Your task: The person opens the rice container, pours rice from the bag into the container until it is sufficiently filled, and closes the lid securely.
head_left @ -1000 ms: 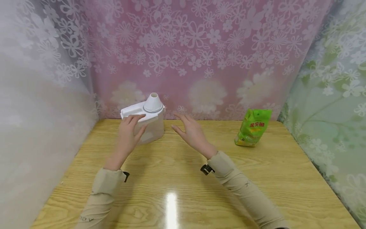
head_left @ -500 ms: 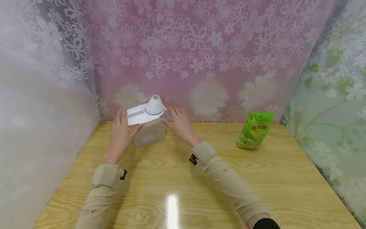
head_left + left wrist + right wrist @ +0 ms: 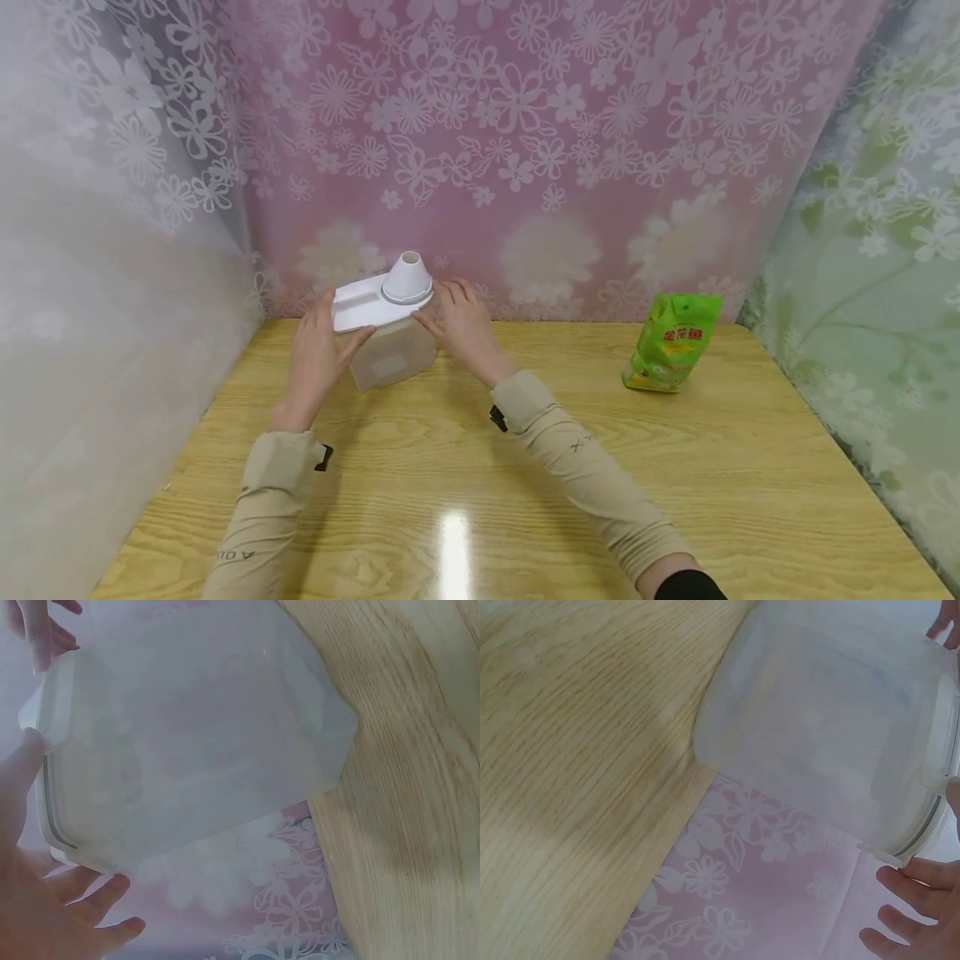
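Observation:
A translucent storage container (image 3: 397, 354) stands upright near the table's back edge, left of centre in the head view. Its white lid (image 3: 367, 314) carries a hollow white cone (image 3: 407, 281). My left hand (image 3: 311, 358) grips the lid's left end, thumb (image 3: 24, 765) at the front edge and fingers at the end. At the other end my right hand (image 3: 467, 333) holds the lid likewise, its fingers (image 3: 915, 892) by the corner. Through the clear walls (image 3: 802, 727) the container looks empty. Behind the lid, some fingertips are hidden.
A green printed bag (image 3: 672, 343) stands upright at the back right of the wooden table (image 3: 570, 467). A pink flowered curtain (image 3: 517, 167) hangs right behind the table. Patterned cloths flank both sides.
Both hands have come in to the lid's ends, the left moving outward round its end and the right moving left onto its corner. Green bag stays put.

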`<state>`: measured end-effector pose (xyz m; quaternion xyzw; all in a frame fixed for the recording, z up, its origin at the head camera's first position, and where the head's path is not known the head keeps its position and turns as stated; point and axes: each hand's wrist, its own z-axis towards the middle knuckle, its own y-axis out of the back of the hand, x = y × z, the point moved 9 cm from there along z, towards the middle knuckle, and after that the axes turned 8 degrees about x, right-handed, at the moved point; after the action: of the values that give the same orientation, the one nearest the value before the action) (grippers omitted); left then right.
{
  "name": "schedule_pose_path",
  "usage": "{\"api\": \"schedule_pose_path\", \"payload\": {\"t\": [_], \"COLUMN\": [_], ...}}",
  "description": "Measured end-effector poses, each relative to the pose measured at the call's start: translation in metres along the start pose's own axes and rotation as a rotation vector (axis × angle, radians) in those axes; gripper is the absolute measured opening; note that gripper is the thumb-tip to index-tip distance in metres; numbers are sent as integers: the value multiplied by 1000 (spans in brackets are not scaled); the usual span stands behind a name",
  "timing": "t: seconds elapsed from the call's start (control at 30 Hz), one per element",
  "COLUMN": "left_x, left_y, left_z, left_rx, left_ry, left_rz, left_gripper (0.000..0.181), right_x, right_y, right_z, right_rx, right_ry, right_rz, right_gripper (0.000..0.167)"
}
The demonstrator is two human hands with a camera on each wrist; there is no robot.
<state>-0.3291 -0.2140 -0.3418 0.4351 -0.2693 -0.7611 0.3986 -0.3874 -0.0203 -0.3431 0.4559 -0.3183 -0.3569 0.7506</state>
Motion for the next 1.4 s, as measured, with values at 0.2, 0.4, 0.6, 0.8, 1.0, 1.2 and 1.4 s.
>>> {"api": "schedule_pose_path", "payload": {"t": [0.2, 0.4, 0.6, 0.8, 1.0, 1.2, 1.4], "left_x": [-2, -3, -7, -14, -24, -24, -29], "left_y": [-2, -10, -16, -17, -17, -21, -24], "left_z": [0, 0, -1, -2, -3, -5, -6], "left_rx": [39, 103, 147, 174, 181, 207, 220], "left_ry": [-15, 13, 6, 4, -9, -3, -9], "left_rz": [-32, -38, -37, -39, -43, -40, -50], "left_gripper": [85, 88, 92, 91, 91, 93, 93], "right_x": [1, -1, -4, -6, -10, -12, -13], "right_y": [5, 8, 11, 19, 24, 28, 33], "right_z": [-6, -15, -23, -30, -36, -42, -52], "right_rx": [-53, -94, -76, -84, -85, -111, -129], "right_ry": [17, 22, -8, -13, -21, -17, -10], "right_rz": [-72, -80, -89, -107, -105, -99, -85], "right_gripper": [64, 61, 62, 62, 60, 60, 59]}}
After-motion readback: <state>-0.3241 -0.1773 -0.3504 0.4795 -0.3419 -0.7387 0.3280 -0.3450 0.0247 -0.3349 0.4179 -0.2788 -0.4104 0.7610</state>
